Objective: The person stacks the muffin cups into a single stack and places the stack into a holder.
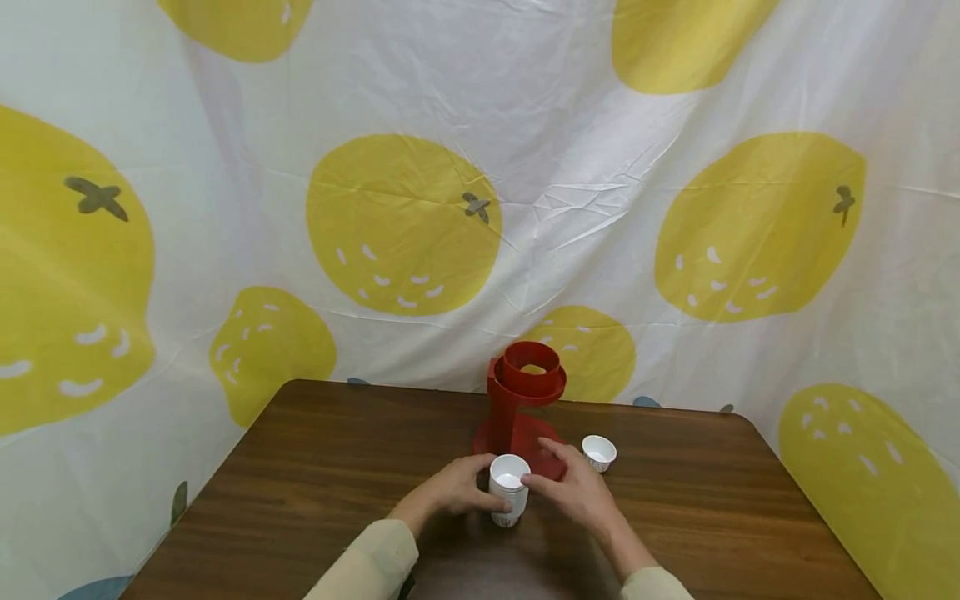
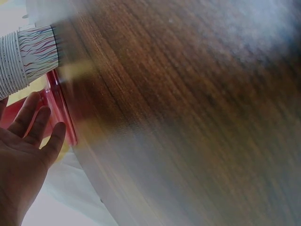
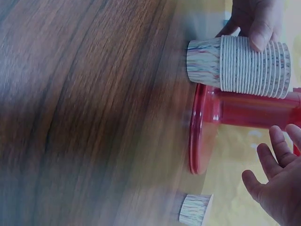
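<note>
A stack of small white paper cups (image 1: 509, 497) stands upright on the table in front of a red stand, its lowest cup streaked with coloured lines. My left hand (image 1: 457, 486) holds the stack from the left, thumb on its near side in the right wrist view. At the right of the stack is my right hand (image 1: 576, 492), its fingers apart and a fingertip right at the top rim. In the right wrist view that hand's fingers (image 3: 270, 162) are spread and only loosely bent. The left wrist view shows the stack (image 2: 35, 54) cut off by the frame edge.
Behind the stack rises the red stand (image 1: 502, 417), with a ring-shaped holder on top and a flat base. A single paper cup (image 1: 599, 452) sits to the right of that base. The brown wooden table (image 1: 337, 467) backs onto a lemon-print curtain (image 1: 570, 208).
</note>
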`<action>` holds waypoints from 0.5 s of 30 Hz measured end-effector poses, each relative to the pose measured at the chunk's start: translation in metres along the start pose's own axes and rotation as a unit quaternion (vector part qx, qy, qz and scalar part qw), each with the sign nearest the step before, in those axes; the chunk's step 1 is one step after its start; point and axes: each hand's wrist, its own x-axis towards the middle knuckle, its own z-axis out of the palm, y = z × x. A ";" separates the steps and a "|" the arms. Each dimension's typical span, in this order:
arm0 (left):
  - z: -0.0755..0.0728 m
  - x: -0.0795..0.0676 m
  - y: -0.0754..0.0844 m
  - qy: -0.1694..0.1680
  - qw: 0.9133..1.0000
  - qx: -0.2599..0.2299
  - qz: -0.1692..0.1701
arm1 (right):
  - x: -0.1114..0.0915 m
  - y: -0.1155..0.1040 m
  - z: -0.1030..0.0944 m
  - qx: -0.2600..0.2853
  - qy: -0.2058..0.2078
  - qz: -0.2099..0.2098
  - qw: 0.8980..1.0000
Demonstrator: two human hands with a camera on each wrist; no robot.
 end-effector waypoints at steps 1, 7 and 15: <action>0.000 0.000 0.000 0.000 1.000 0.001 0.000 | 0.000 0.001 -0.001 0.001 0.001 0.001 1.000; 0.001 0.000 -0.001 0.000 1.000 0.002 -0.002 | 0.000 0.009 -0.008 0.006 0.000 0.029 1.000; 0.001 0.000 -0.001 0.005 1.000 0.009 0.003 | 0.001 0.018 -0.021 -0.012 0.001 0.042 0.999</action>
